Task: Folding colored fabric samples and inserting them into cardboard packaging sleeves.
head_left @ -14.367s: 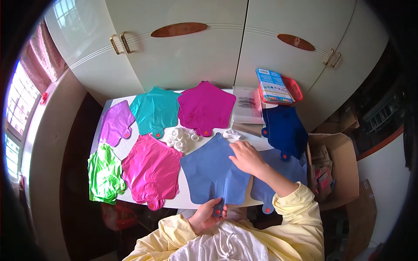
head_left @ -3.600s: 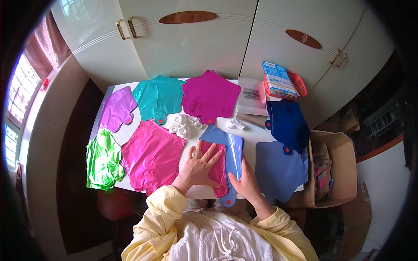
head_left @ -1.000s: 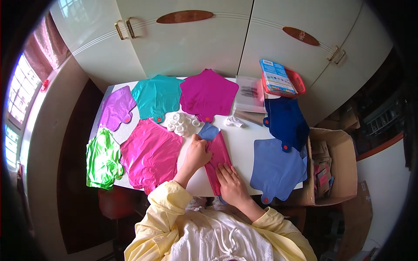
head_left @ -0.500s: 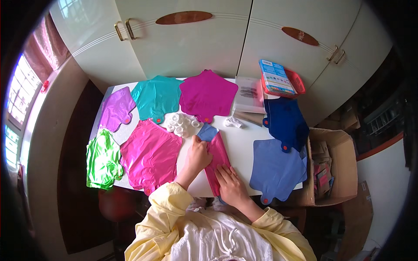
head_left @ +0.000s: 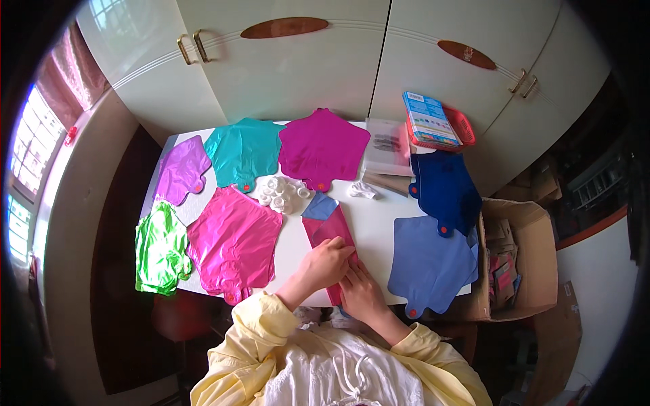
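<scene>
A flat foil balloon, folded into a long narrow strip, lies before me on the white table. Its pink side (head_left: 340, 223) shows along most of it, with a blue-grey part (head_left: 321, 206) at the far end. My left hand (head_left: 326, 260) is closed on the middle of this strip, its fingertips partly hidden near the right edge. Flat on the near part of the strip rests my right hand (head_left: 363, 289), fingers stretched out and touching the left hand.
Flat foil balloons in pink (head_left: 233, 243), green (head_left: 161, 247), lilac (head_left: 181, 169), teal (head_left: 245, 152), magenta (head_left: 323, 149), dark blue (head_left: 448, 193) and blue-grey (head_left: 430, 264) surround the work. White ribbon rolls (head_left: 277, 193) sit behind. A cardboard box (head_left: 535, 230) stands right.
My left hand has slid from the strip's far left edge toward me and to the right, beside my right hand. The strip's far left part now shows more. The right hand has stayed about in place.
</scene>
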